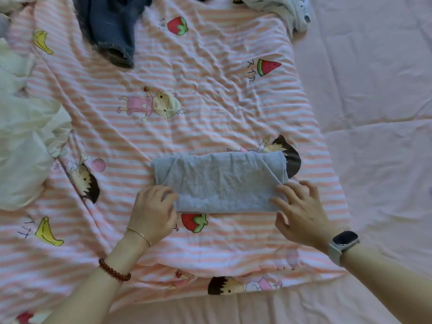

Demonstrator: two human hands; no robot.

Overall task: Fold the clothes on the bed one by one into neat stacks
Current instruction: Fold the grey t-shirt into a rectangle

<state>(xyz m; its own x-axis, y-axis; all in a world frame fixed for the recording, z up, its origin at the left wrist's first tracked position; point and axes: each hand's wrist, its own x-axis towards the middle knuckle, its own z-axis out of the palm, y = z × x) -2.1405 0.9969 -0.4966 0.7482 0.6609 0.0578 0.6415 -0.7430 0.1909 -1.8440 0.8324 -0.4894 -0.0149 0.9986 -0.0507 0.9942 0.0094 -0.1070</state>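
Both wrists reach in — left hand (153, 212) pinching the grey garment (219, 181) at its near-left corner, right hand (301, 212) spread loosely on the right end — so squaring edges evenly on the striped sheet (210, 90) should keep this fold neat.

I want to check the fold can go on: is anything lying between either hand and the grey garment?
Nothing visible does. The left hand grips the grey garment's near left corner, and the right hand has its fingertips on the near right corner. The jeans lie far off.
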